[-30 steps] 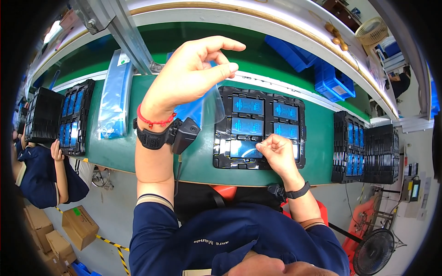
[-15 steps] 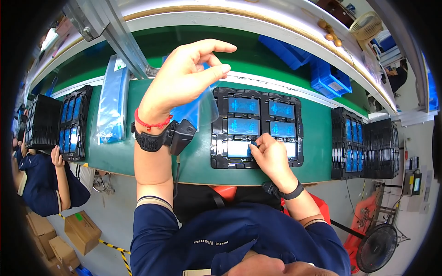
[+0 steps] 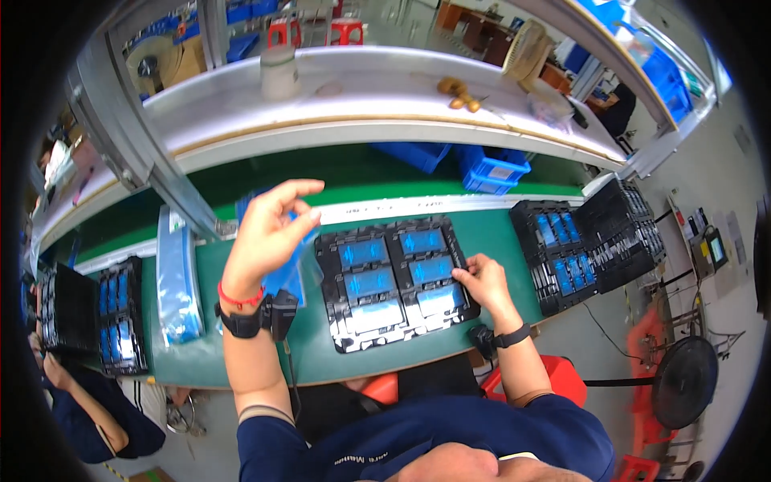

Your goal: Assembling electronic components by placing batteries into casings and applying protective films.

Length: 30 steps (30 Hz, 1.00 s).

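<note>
On the green bench in front of me lies a black plastic tray (image 3: 395,283) with several flat rectangular pieces faced in blue film (image 3: 371,283) in its pockets. Its lowest row shines with glare. My right hand (image 3: 487,283) is closed at the tray's right edge, its thumb on the rim and the other fingers bunched beside it. My left hand (image 3: 271,233) is raised, holding nothing, fingers curved and thumb apart. Beneath it, left of the tray, are blue sheets in clear plastic (image 3: 285,277), partly hidden by the wrist and its strapped device.
A flat clear bag of blue sheets (image 3: 176,281) lies farther left. Black trays of blue pieces stand at the right (image 3: 554,249) and far left (image 3: 120,313), where another person sits. Blue bins (image 3: 491,167) are under the white shelf (image 3: 353,104).
My right hand has gone from the tray's lowest row to its right edge. The tray is turned slightly counterclockwise. My left hand stays raised. The view has tilted up, showing more shelf.
</note>
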{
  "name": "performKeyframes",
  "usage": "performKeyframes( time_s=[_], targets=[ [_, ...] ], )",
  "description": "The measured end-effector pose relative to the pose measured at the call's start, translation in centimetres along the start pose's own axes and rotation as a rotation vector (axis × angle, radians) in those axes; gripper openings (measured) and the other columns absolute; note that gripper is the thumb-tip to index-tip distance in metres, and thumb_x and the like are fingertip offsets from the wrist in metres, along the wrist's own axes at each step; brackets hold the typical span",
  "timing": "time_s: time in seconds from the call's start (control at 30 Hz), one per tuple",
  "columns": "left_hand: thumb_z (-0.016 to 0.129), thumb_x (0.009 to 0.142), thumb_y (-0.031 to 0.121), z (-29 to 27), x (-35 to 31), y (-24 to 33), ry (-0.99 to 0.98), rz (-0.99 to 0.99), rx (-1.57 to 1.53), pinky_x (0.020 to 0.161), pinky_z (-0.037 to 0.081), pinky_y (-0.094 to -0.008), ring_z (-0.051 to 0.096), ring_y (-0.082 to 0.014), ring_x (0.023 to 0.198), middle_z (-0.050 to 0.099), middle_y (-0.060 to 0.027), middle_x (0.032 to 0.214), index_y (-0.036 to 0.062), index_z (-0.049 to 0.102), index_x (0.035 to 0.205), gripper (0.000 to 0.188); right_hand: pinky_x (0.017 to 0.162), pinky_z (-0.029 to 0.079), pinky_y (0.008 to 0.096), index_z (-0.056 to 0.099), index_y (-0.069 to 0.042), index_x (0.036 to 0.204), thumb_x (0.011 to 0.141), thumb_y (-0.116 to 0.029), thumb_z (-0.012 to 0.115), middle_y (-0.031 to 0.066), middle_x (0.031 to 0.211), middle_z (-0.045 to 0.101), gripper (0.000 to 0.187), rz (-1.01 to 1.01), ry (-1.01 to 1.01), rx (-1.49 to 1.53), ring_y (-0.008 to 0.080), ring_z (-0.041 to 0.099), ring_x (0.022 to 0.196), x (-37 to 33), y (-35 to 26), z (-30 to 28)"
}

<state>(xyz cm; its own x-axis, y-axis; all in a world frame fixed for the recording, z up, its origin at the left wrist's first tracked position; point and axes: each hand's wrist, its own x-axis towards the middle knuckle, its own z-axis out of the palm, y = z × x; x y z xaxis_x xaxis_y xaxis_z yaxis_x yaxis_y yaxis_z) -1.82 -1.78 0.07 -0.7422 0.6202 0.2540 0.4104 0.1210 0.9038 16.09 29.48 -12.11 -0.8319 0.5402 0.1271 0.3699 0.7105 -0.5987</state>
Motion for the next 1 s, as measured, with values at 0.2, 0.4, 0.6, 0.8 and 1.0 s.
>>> performKeyframes(
  time_s=[0.2, 0.4, 0.6, 0.8, 1.0],
  targets=[
    [0.06, 0.081, 0.002, 0.2, -0.1, -1.0, 0.045, 0.084, -0.029, 0.051, 0.035, -0.0164, 0.044, -0.0003, 0.058, 0.061, -0.0014, 0.075, -0.0004, 0.055, 0.114, 0.034, 0.068, 0.048, 0.0331, 0.056, 0.001, 0.083, 0.064, -0.021, 0.079, 0.0119, 0.079, 0.061, 0.037, 0.108, -0.06, 0.164, 0.023, 0.06, 0.074, 0.6, 0.5, -0.4],
    [0.06, 0.08, 0.001, 0.3, -0.4, -0.5, 0.034, 0.092, -0.03, 0.057, 0.041, -0.0183, 0.054, -0.0046, 0.067, 0.061, -0.003, 0.074, -0.001, 0.056, 0.113, 0.033, 0.067, 0.051, 0.0244, 0.044, -0.003, 0.102, 0.079, -0.002, 0.065, 0.0059, 0.082, 0.06, 0.031, 0.193, -0.353, 1.14, 0.0126, 0.06, 0.072, 0.5, 0.6, -0.8],
    [0.06, 0.079, 0.0, 0.5, 0.2, -0.8, 0.039, 0.057, -0.056, 0.061, 0.044, -0.0195, 0.056, -0.0068, 0.07, 0.061, -0.0036, 0.074, -0.0014, 0.057, 0.112, 0.032, 0.067, 0.054, 0.0254, 0.041, -0.004, 0.111, 0.081, -0.003, 0.063, 0.0099, 0.091, 0.063, 0.037, 0.093, -0.351, 1.417, 0.0143, 0.064, 0.076, -0.7, -0.5, -2.2],
    [0.06, 0.079, 0.0, 0.2, 0.4, -1.4, 0.048, 0.048, -0.052, 0.061, 0.044, -0.0196, 0.056, -0.0072, 0.069, 0.06, -0.0034, 0.073, -0.0018, 0.057, 0.111, 0.033, 0.078, 0.051, 0.0272, 0.047, 0.0, 0.114, 0.081, -0.005, 0.064, 0.0083, 0.102, 0.061, 0.037, 0.064, -0.046, 1.411, 0.0137, 0.061, 0.088, -2.2, 2.8, -7.1],
    [0.06, 0.079, 0.001, 0.7, 0.6, -2.0, 0.024, 0.034, -0.075, 0.064, 0.045, -0.0221, 0.058, -0.0094, 0.07, 0.06, -0.0041, 0.074, -0.0021, 0.058, 0.11, 0.031, 0.076, 0.053, 0.0312, 0.048, -0.001, 0.111, 0.082, -0.003, 0.06, 0.0075, 0.099, 0.06, 0.031, 0.028, 0.435, 1.448, 0.0163, 0.061, 0.084, -5.0, 10.2, -12.3]
  ],
)
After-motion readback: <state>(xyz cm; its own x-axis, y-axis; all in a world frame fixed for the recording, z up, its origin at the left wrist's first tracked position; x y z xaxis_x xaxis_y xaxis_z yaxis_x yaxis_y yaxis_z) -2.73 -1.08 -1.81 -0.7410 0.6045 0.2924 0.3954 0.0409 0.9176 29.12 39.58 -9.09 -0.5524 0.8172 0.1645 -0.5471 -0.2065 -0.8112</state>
